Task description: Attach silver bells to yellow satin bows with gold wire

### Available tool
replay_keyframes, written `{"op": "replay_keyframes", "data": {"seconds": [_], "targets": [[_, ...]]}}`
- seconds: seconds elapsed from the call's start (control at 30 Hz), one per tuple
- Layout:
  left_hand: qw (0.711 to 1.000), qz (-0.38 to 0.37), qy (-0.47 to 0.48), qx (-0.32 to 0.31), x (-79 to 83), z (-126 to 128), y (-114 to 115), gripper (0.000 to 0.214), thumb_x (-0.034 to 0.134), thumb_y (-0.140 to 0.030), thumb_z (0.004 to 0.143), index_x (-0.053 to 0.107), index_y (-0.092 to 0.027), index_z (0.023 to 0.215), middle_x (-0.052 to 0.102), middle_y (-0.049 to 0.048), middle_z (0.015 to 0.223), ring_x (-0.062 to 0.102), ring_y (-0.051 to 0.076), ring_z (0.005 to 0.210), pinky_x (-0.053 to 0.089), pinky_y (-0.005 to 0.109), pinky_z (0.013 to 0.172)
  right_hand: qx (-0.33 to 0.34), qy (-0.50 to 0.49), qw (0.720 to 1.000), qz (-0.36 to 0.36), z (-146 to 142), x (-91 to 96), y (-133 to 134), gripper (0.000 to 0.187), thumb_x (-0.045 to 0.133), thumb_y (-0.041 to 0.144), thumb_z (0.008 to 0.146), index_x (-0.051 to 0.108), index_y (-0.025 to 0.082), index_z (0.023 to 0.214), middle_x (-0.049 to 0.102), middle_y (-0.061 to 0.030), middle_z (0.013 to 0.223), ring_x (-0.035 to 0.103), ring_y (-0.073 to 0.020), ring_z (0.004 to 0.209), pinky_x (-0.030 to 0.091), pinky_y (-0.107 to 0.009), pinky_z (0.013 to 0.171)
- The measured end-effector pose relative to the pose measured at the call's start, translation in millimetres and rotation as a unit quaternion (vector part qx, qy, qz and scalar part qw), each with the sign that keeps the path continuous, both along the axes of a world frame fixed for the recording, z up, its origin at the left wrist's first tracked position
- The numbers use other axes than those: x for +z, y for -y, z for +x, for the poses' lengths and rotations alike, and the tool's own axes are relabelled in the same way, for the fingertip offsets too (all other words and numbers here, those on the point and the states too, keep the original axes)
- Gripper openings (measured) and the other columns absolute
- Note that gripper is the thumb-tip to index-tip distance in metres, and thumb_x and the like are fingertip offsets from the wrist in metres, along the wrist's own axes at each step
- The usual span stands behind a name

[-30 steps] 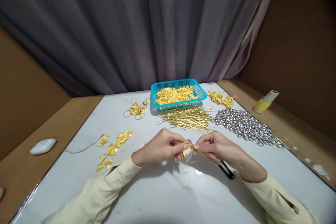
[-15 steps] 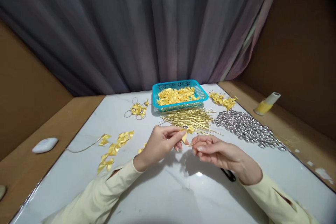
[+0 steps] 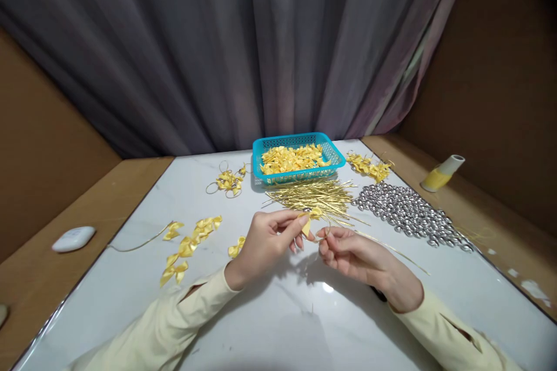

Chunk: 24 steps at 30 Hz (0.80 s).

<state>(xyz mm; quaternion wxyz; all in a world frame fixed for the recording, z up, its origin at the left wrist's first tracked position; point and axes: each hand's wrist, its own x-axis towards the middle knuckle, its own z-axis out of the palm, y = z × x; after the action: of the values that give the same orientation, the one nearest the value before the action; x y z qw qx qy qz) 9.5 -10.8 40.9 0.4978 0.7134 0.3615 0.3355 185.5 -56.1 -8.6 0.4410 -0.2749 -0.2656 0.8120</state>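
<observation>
- The yellow bow (image 3: 310,219) sits higher and farther from the person than a second ago, just before the pile of gold strands (image 3: 317,194); then both hands pinched it, now one does
- Left hand (image 3: 265,242): thumb and fingertips closed on the bow, alone carrying it
- Right hand (image 3: 352,253): just beside, pinching a gold strand (image 3: 391,250) trailing right over the white table (image 3: 278,324); so it seems freed for the strand
- Silver bells (image 3: 404,211) lie beyond

basket (image 3: 297,144) behind wire pile (image 3: 315,195), beads (image 3: 404,211) right, bows (image 3: 191,243) left
</observation>
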Motion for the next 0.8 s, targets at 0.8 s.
{"op": "replay_keyframes", "data": {"seconds": [0.8], "targets": [[1.000, -0.001, -0.015, 0.017, -3.9, 1.7, 0.7, 0.020, 0.057, -0.030, 0.079, 0.067, -0.012, 0.079, 0.058, -0.0006, 0.051, 0.049, 0.008, 0.042, 0.043, 0.019, 0.044, -0.099, 0.106, 0.988, 0.056, 0.1, 8.0, 1.9, 0.016, 0.073, 0.018, 0.064, 0.069, 0.014, 0.079, 0.069, -0.0046, 0.070, 0.056, -0.0066, 0.049, 0.047, -0.019, 0.054]]}}
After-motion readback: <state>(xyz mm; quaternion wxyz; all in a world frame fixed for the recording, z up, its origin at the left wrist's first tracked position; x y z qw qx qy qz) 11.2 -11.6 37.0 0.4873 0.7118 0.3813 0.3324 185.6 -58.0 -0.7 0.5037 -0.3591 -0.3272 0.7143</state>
